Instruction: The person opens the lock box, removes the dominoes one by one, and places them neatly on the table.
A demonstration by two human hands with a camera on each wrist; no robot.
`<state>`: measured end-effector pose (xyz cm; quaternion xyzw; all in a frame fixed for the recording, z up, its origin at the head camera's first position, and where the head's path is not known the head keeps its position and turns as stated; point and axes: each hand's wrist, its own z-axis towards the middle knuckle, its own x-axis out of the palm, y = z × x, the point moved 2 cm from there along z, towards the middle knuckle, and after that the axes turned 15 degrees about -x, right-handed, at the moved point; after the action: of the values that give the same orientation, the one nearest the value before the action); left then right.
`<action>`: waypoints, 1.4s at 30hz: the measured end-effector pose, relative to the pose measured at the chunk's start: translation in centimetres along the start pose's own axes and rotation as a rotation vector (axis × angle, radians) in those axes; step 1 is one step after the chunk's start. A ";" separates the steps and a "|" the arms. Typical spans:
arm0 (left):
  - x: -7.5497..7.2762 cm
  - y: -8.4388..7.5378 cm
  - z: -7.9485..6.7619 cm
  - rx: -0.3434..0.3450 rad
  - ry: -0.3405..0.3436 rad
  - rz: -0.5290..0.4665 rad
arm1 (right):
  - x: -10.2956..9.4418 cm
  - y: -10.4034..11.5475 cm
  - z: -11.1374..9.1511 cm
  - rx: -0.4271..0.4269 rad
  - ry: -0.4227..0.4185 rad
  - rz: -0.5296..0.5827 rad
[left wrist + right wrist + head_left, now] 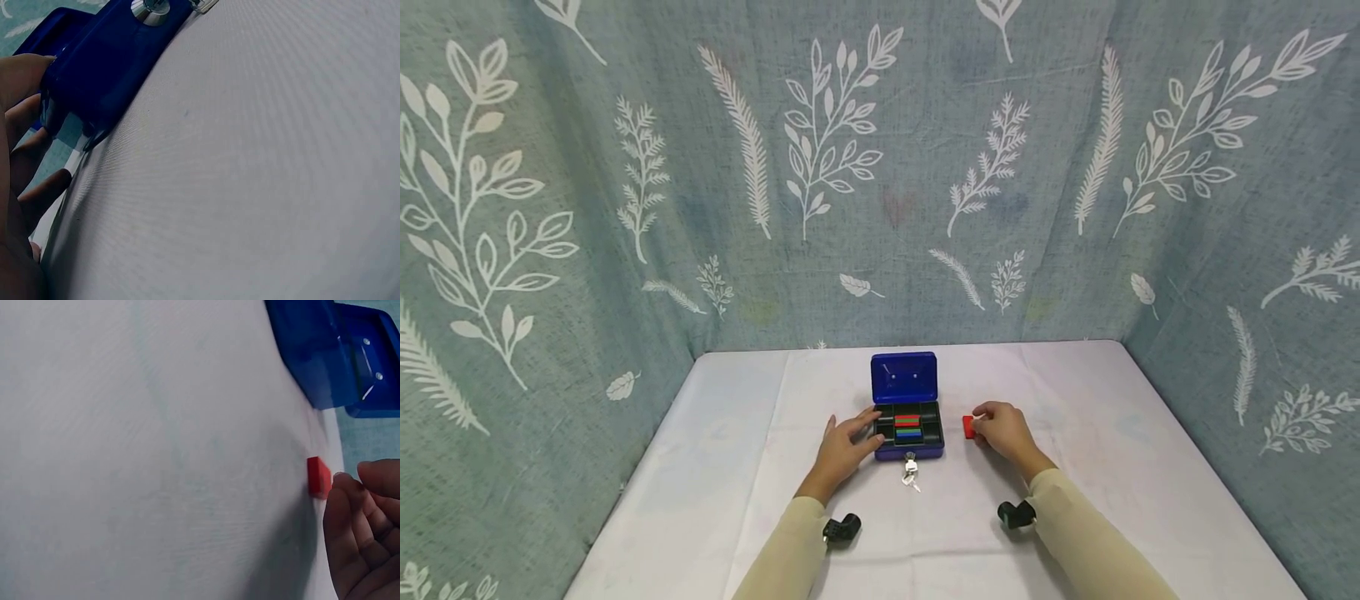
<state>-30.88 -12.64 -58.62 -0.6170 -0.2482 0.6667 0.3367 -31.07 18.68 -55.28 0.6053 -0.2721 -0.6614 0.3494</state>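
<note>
A small blue cash box [909, 452] stands with its lid [904, 377] raised, showing a black compartment tray [932, 427]. Red, green and blue blocks [907, 426] lie in the tray's middle compartments. My left hand [841, 454] spreads its fingers along the box's left side, thumb and index finger [25, 72] at the rim. To the right of the box, a red rectangular block [317, 477] sits on the table. Beside it is my right hand [1006, 431], with loosely bent fingertips [340, 481] right at the block's edge and not wrapped round it.
Keys [911, 477] hang from the lock on the box's front. The table [1075, 400] has a white cloth, with a patterned blue-green curtain [895, 167] behind it and along the sides. A black wrist camera [842, 528] sits at the left sleeve, another camera [1017, 514] at the right.
</note>
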 end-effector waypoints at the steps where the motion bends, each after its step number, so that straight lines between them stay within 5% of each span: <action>1: -0.1 0.0 0.0 -0.007 0.001 -0.004 | 0.0 0.1 0.1 -0.015 -0.001 -0.006; 21: 0.0 0.7 -0.4 -0.067 0.019 -0.017 | 1.4 3.6 1.5 -0.179 0.055 0.007; 42: -0.1 0.2 -0.6 -0.019 -0.001 -0.026 | 3.4 6.9 2.7 -0.272 0.131 0.057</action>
<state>-30.34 -12.88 -58.72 -0.6164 -0.2625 0.6603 0.3393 -32.87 11.64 -51.66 0.5861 -0.1736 -0.6412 0.4638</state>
